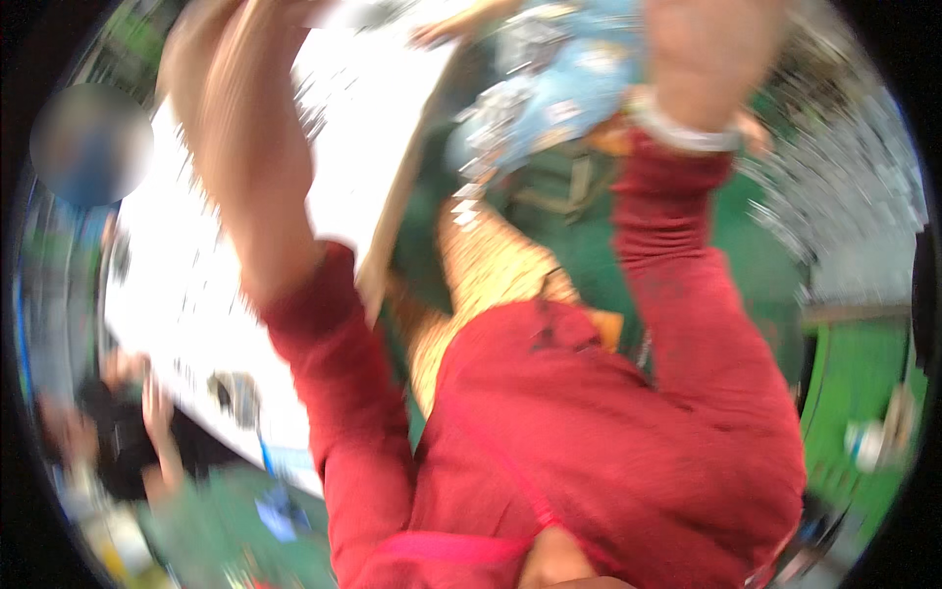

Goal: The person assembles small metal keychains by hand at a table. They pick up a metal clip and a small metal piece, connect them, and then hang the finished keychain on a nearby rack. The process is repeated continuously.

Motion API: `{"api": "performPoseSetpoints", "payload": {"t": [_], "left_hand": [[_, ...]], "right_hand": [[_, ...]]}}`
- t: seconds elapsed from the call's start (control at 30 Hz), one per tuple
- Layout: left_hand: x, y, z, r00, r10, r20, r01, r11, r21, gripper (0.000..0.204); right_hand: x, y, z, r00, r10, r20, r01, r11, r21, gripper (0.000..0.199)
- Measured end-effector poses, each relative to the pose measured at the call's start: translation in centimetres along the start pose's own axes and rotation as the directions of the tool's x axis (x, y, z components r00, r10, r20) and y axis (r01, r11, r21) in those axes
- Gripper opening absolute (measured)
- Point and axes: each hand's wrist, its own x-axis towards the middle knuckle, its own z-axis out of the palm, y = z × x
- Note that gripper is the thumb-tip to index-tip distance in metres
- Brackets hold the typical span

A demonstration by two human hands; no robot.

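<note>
On the blue bundle, pale patches blur illegibly.

Looks like a workshop or small factory floor, judging by the smooth green floor around the work area. Has a long white desk, with a co-worker in dark clothing at the lower left side and another forearm reaching in near the top. Also contains light blue bag-like material with greyish pieces, plus a grey mass at right, too blurred to identify.
</note>
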Motion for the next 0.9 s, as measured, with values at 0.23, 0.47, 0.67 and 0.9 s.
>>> {"api": "performPoseSetpoints", "payload": {"t": [0.23,0.47,0.67,0.9], "left_hand": [[-13.7,-10.1,5.5,0.244,-0.509,0.826,0.867,0.496,0.050,0.025],[-21.5,-14.0,8.8,-0.078,-0.443,0.893,0.880,0.390,0.270,0.031],[-26.8,-22.9,3.1,0.155,-0.549,0.821,0.910,0.403,0.098,0.042],[-23.8,-16.7,2.4,0.046,-0.661,0.749,0.993,0.114,0.040,0.047]], "right_hand": [[4.9,-8.2,-8.8,0.994,0.015,0.109,-0.027,0.994,0.102,0.018],[7.6,-16.5,-14.8,0.969,-0.158,-0.189,0.092,0.945,-0.315,0.018],[10.4,-21.0,-28.1,0.890,-0.355,-0.287,0.058,0.711,-0.701,0.022],[12.2,-29.2,-37.1,0.833,-0.496,-0.243,0.002,0.443,-0.897,0.015]]}}
